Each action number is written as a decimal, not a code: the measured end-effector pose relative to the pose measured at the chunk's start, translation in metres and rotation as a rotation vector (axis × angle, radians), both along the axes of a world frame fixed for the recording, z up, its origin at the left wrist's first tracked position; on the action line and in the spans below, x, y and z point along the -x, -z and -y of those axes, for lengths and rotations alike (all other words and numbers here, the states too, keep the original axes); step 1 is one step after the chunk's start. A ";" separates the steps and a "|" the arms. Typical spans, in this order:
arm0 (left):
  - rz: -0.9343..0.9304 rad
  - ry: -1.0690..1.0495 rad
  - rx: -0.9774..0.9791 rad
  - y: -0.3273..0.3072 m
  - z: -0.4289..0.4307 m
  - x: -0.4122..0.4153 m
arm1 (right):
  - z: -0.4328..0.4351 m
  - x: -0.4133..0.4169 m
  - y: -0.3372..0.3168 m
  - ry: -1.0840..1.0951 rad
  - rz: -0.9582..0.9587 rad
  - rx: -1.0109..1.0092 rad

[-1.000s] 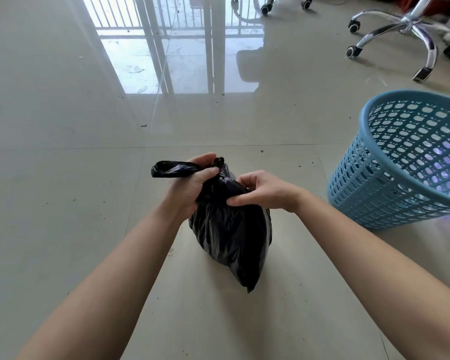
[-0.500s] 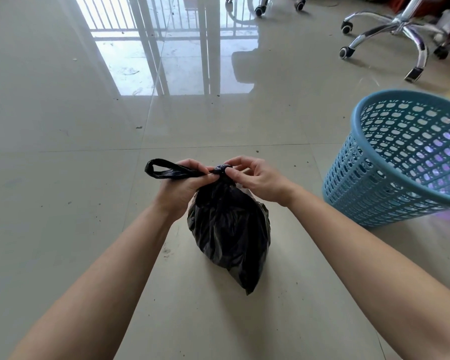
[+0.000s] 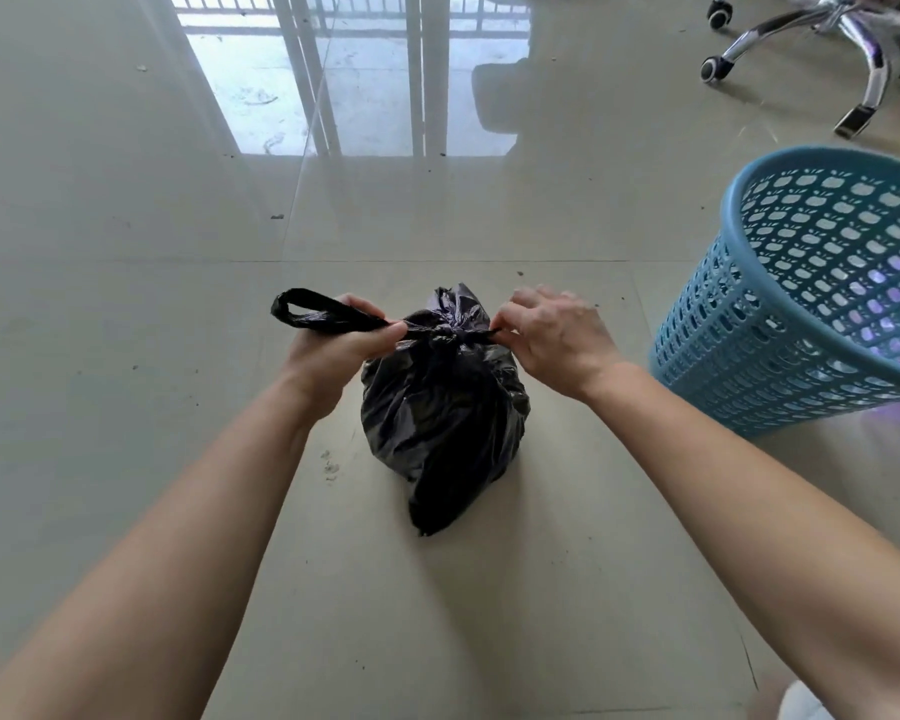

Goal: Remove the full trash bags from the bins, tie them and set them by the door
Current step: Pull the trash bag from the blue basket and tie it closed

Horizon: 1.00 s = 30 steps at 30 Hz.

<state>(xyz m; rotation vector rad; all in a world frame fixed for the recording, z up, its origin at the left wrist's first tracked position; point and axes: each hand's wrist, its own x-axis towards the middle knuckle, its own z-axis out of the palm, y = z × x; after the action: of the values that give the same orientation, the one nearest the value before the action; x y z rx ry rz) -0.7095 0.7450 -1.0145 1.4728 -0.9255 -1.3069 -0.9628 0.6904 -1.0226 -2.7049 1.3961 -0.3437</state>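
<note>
A full black trash bag (image 3: 440, 407) sits on the tiled floor in the middle of the view, its neck gathered into a knot near the top. My left hand (image 3: 333, 350) grips one twisted handle strip, whose loop sticks out to the left. My right hand (image 3: 552, 335) pinches the other short strip on the right side of the knot. The two strips are stretched level across the bag's neck. A blue perforated plastic bin (image 3: 811, 293) stands to the right, with no black bag in it.
A chrome office chair base (image 3: 822, 39) on castors stands at the far right back. A glass door with white bars (image 3: 365, 70) lies straight ahead. Bare tiled floor (image 3: 126, 304) with small debris spreads to the left.
My hands have moved apart, drawing the two strips out sideways across the bag's neck. My right hand went from over the knot to its right side.
</note>
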 end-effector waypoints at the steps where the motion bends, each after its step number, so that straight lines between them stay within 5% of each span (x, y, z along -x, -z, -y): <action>1: -0.018 -0.021 -0.047 0.009 -0.002 0.000 | -0.004 -0.003 0.006 0.050 0.026 -0.081; 4: -0.003 -0.158 -0.189 0.036 -0.013 0.009 | -0.017 -0.011 0.028 0.334 0.215 -0.477; 9: 0.444 -0.067 -0.299 0.083 -0.025 0.018 | -0.038 -0.029 0.054 0.655 0.521 -0.964; 12: 0.469 0.047 -0.189 0.095 -0.032 0.035 | -0.051 -0.041 0.068 0.643 0.558 -0.951; 17: 0.320 -0.044 -0.091 0.125 -0.075 0.045 | -0.091 -0.035 0.091 0.542 0.604 -0.832; 23: 0.421 -0.136 -0.075 0.138 -0.135 0.049 | -0.149 -0.027 0.110 0.552 0.648 -0.773; 30: 0.452 -0.233 -0.149 0.068 -0.158 0.054 | -0.165 -0.038 0.039 0.628 0.632 -0.795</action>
<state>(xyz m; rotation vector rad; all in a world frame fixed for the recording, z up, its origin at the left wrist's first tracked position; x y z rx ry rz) -0.7634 0.9030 -1.0829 1.9781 -0.9163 -0.9027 -0.9252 0.8557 -1.0614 -1.3438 1.6403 -0.4825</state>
